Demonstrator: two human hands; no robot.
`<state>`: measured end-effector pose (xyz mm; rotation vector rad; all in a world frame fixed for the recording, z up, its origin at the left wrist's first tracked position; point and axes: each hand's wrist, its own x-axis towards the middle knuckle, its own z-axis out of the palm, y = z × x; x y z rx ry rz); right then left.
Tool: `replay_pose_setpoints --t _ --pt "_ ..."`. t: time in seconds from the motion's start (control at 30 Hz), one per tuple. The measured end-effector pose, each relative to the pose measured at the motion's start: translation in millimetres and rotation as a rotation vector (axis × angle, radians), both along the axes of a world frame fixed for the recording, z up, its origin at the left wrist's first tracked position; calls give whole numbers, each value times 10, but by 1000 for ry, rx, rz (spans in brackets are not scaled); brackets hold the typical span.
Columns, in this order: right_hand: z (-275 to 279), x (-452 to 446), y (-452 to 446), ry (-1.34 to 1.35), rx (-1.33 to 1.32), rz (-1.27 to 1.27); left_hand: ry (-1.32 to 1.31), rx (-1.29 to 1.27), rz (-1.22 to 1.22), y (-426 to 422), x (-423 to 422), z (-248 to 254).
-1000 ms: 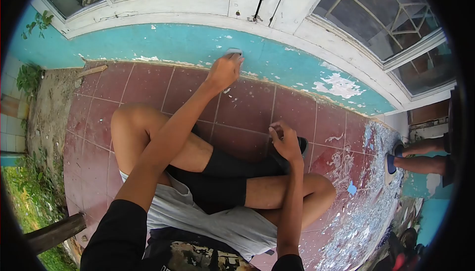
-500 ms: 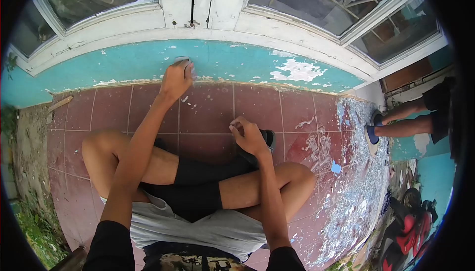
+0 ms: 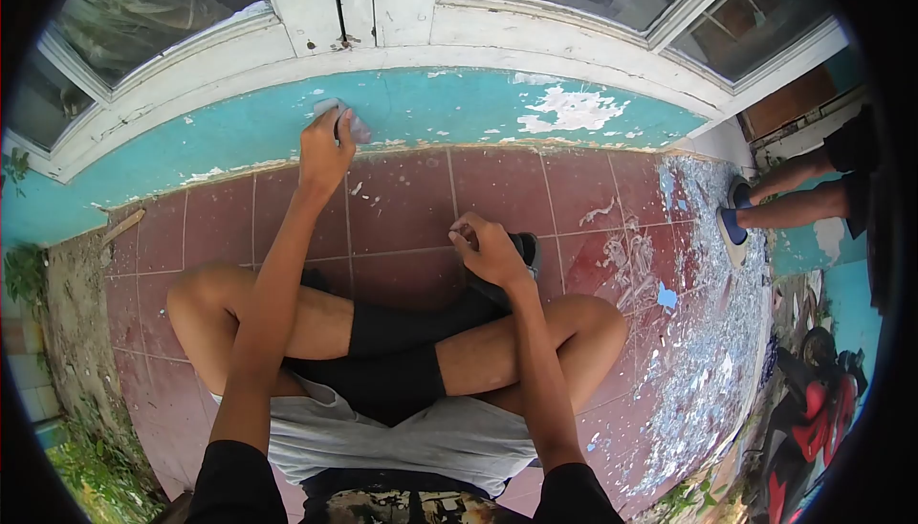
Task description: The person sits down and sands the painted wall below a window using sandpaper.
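Note:
My left hand (image 3: 326, 153) is closed around a folded grey sheet (image 3: 358, 128) that looks like sandpaper. It holds the sheet against the low turquoise wall (image 3: 421, 109), whose paint is chipped. Part of the sheet is hidden by the fingers. Above the red tiles (image 3: 397, 189), in front of my crossed legs, my right hand (image 3: 491, 252) has its fingers curled and thumb and index finger pinched. Whether something small sits in that pinch cannot be made out.
White-framed glass doors (image 3: 402, 22) rise above the wall. Paint flakes (image 3: 708, 333) cover the floor at right, with one larger blue flake (image 3: 666, 296). Another person's legs (image 3: 798, 201) stand at far right, near a red and black motorbike (image 3: 813, 419). A wood strip (image 3: 124, 225) lies at left.
My left hand has moved slightly up along the wall with the grey sheet, which now shows more. My right hand stays almost in place. The whole view has shifted a little.

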<state>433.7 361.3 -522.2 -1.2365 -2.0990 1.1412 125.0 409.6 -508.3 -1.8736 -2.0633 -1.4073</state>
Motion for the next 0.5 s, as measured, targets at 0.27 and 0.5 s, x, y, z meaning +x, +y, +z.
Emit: replay_pose_setpoints --t 0.27,0.5 --pt "-56 2 -7 27 12 -45 50 114 24 -21 48 207" --pt "-121 -10 -4 38 44 -20 411 105 -142 72 -40 -355"
